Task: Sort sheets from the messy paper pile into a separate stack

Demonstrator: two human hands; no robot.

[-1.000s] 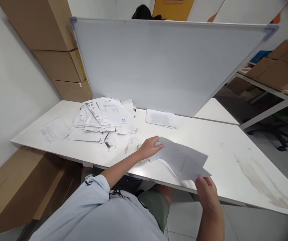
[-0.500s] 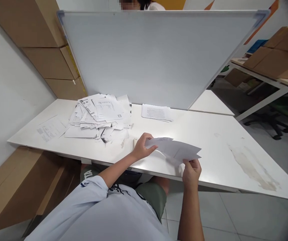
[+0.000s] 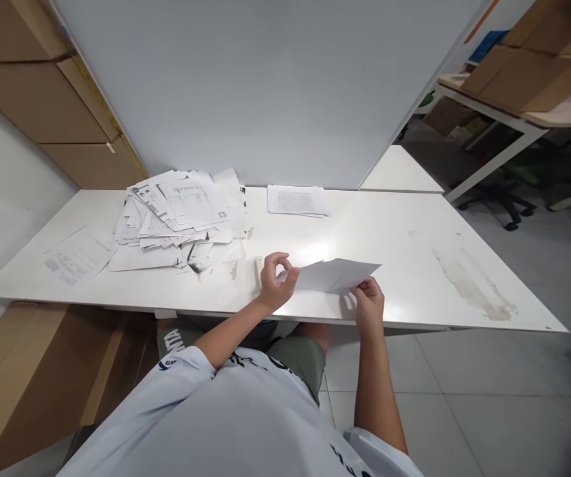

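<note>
Between left hand (image 3: 276, 283) and right hand (image 3: 370, 302) extends paper (image 3: 336, 274).

Bright, even light is washing over the long, smooth white tabletop (image 3: 395, 232), leaving pale glare near its middle. Faint shadow is falling below the thin white paper sheet (image 3: 338, 271). Wide-angle distortion is slanting the stacked brown cardboard boxes (image 3: 32, 99); darkness is swallowing the right-hand corners.

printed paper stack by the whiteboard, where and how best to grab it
Probably pinch the printed paper stack by its right short edge, coming low from the right: it lies flat, the whiteboard stands close behind, and its lower layers jut out at the near right corner.
</note>
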